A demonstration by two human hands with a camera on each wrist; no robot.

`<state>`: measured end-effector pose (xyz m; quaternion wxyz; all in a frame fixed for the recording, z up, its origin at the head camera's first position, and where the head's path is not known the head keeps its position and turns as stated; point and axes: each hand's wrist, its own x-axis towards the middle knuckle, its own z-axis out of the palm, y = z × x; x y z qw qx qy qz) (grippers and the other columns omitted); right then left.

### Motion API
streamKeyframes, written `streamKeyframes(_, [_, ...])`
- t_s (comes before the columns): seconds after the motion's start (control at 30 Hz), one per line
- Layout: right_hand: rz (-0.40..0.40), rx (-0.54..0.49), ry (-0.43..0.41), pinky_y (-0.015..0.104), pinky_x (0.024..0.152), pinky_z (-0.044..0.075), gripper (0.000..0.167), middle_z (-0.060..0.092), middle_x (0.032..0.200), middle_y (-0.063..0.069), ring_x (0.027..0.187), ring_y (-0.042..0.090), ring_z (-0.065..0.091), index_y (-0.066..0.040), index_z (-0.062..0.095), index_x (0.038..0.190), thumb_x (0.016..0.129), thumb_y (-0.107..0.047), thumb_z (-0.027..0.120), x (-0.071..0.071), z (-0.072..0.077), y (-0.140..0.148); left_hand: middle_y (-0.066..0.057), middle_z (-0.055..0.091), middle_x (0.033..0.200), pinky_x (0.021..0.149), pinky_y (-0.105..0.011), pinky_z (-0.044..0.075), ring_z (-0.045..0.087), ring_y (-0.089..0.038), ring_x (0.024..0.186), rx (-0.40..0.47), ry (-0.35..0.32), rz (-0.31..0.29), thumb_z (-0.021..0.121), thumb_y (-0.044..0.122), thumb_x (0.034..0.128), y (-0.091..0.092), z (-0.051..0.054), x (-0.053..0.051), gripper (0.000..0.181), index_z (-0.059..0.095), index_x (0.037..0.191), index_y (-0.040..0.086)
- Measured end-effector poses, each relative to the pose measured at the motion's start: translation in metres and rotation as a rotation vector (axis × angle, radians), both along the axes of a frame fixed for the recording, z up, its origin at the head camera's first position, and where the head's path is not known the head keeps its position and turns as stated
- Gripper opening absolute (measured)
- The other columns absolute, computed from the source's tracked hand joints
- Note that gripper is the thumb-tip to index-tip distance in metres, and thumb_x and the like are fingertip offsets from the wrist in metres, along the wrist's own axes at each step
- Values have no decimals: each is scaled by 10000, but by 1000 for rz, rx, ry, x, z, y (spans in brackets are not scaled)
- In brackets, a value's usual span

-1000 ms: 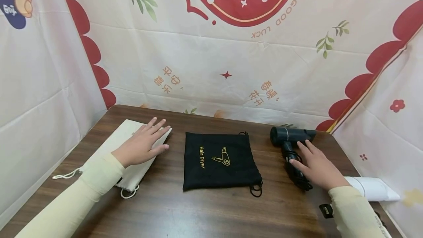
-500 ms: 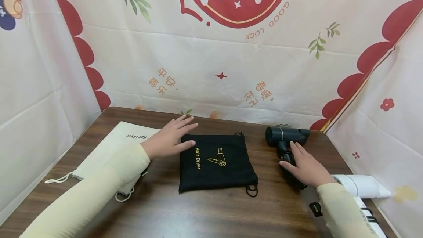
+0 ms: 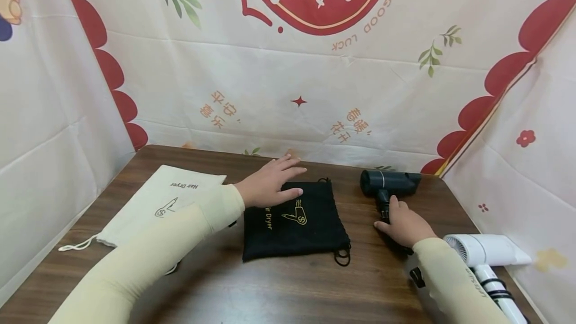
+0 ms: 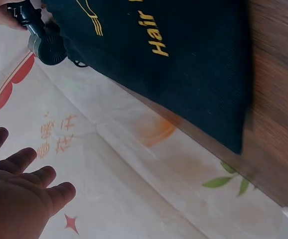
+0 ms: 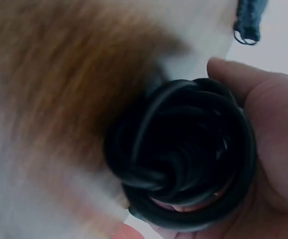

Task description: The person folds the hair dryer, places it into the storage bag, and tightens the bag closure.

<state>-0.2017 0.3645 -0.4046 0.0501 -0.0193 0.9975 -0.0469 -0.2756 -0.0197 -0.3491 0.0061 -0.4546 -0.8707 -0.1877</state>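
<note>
My left hand (image 3: 269, 184) is stretched out above the far left part of a black drawstring bag (image 3: 310, 236) printed "Hair Dryer" in yellow. Its fingers are spread and hold nothing; the left wrist view shows the palm (image 4: 14, 204) apart from the bag. On the right, my right hand (image 3: 407, 224) grips the handle of a dark hair dryer (image 3: 396, 183), whose barrel lies across the table's far right. The dryer's coiled black cord (image 5: 184, 219) fills the middle of the right wrist view, with the thumb beside it. Most of the handle is hidden by the hand.
A cream drawstring bag (image 3: 157, 204) lies at the left, partly under the left sleeve. Near the right edge is a white hair dryer (image 3: 490, 250) with black cord bands, partly behind the right sleeve. A printed cloth (image 3: 279, 74) hangs beyond the brown table (image 3: 270, 289).
My left hand has moved right, from over the cream bag to over the black one. My right hand has closed round the dark dryer's handle. The view has shifted slightly.
</note>
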Motion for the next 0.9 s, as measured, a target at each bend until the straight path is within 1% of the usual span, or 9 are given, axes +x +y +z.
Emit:
streamKeyframes(0.1, [-2,34,1,599,814,499,891,376,1296,482,1013,517,602,235,172,1418,949,-359,641,0,-3,-2,-73,213,1629,1184,-496,105,65,-239,1511,-17,-9,-8,466,502,1018,8,0,-1,622,371,1542,179])
streamKeyframes(0.13, [-3,33,-1,595,799,503,876,380,1284,479,978,505,617,228,166,1416,952,-347,636,0,-4,-2,-71,210,1630,1184,-494,101,67,-241,1511,-23,-14,-8,464,505,1018,10,0,-1,624,369,1543,183])
streamKeyframes(0.2, [-11,23,-12,591,784,506,860,379,1269,476,927,487,632,216,145,1419,960,-334,620,-1,-6,-2,-68,211,1630,1182,-504,113,78,-247,1511,-43,-5,-5,456,514,1018,13,0,-2,622,363,1546,199])
streamKeyframes(0.37, [-21,0,-17,599,797,500,847,390,1249,466,908,479,635,205,131,1419,968,-328,610,-2,-8,-1,-65,225,1625,1171,-526,149,92,-250,1509,-69,16,8,454,522,1015,18,2,-5,624,359,1547,209])
streamKeyframes(0.67, [-33,-5,-11,584,757,511,790,443,1173,420,832,433,639,190,183,1383,968,-326,613,-1,-13,0,-80,218,1626,1177,-514,129,104,-281,1507,-94,4,6,461,507,1017,29,0,-13,613,369,1542,205])
streamKeyframes(0.73, [-37,-10,-10,588,765,509,795,441,1179,420,848,443,638,191,183,1386,967,-327,616,0,-13,-1,-86,221,1625,1177,-508,136,121,-274,1504,-89,18,-3,458,503,1020,32,0,-16,607,374,1540,202])
streamKeyframes(0.8, [-42,-12,-9,594,777,507,804,437,1189,419,860,448,637,190,178,1392,965,-331,618,0,-13,-1,-92,243,1616,1179,-487,150,158,-267,1496,-59,40,-5,467,489,1020,36,1,-19,593,395,1528,193])
streamKeyframes(0.9, [-48,-14,-2,599,782,504,811,434,1197,417,869,457,634,188,175,1397,966,-337,617,0,-12,-2,-107,290,1593,1176,-441,191,222,-257,1477,-3,71,9,498,449,1019,41,3,-25,558,437,1502,177])
